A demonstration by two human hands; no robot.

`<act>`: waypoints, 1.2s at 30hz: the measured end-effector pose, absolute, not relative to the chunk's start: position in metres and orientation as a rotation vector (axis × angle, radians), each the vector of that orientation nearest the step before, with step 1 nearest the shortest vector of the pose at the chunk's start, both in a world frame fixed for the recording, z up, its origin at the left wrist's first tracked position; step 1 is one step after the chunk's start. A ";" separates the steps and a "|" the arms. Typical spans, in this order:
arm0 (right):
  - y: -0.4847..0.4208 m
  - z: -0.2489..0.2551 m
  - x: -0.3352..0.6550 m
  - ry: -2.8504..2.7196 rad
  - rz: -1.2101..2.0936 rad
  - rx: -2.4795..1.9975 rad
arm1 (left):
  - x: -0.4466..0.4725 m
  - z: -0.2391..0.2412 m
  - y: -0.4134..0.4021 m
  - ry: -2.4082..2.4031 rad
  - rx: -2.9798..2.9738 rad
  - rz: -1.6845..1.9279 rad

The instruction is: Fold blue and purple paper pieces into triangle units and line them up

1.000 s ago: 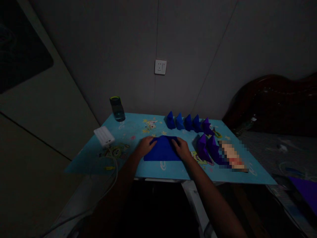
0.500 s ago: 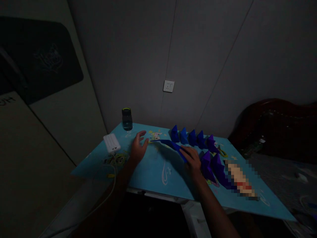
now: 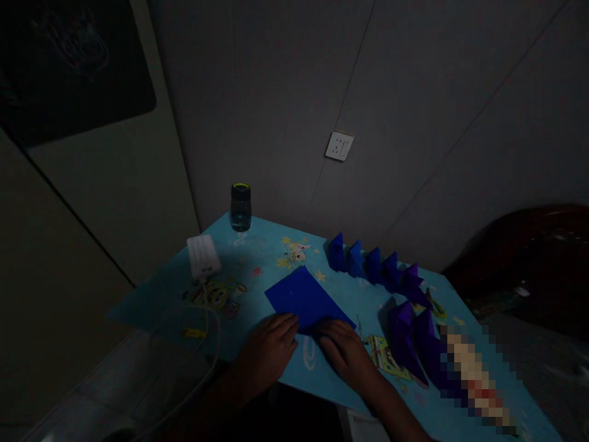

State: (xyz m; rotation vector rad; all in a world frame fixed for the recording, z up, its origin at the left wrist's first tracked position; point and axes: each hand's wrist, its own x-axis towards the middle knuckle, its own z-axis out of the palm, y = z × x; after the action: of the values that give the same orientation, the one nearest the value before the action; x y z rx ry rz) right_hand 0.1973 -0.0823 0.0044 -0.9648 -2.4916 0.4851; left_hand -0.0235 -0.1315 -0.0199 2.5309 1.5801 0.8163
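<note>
A blue sheet of paper (image 3: 304,301) lies on the light blue table (image 3: 257,248), turned at an angle. On its near left edge rests my left hand (image 3: 272,345), fingers laid out over the paper. My right hand (image 3: 344,353) presses its near right edge, also with fingers stretched out and flat. Several folded paper boats, from blue (image 3: 356,260) to purple (image 3: 414,287), stand in a row at the back right. Two larger purple paper boats (image 3: 403,334) sit to the right of my right hand.
A white power bank (image 3: 203,256) with a cable (image 3: 216,353) lies at the left. Behind it stands a dark water bottle (image 3: 241,209). Something with a yellow-green handle (image 3: 437,305) is beside the boats. A blurred-out item (image 3: 478,380) lies at the right edge.
The blue paper, held up in my right hand before, now lies flat on the table. My left hand has come down onto it from the left. The view has shifted.
</note>
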 end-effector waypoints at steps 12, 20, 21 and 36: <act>-0.058 -0.005 0.176 -2.314 0.238 -1.509 | -0.027 -0.011 -0.130 1.606 2.465 0.734; -0.076 0.001 0.183 -2.463 0.144 -1.528 | -0.026 -0.022 -0.128 1.678 2.502 0.735; -0.083 0.001 0.184 -2.463 0.171 -1.516 | -0.025 -0.023 -0.128 1.708 2.509 0.753; -0.088 0.039 0.181 -2.042 0.596 -1.491 | -0.006 -0.017 -0.124 1.806 2.686 0.425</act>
State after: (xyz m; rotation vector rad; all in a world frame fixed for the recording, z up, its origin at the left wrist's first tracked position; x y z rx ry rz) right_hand 0.1812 -0.0879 0.0391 -1.4914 -2.0421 0.5959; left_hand -0.0056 -0.1241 -0.0174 2.6859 1.8063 0.4251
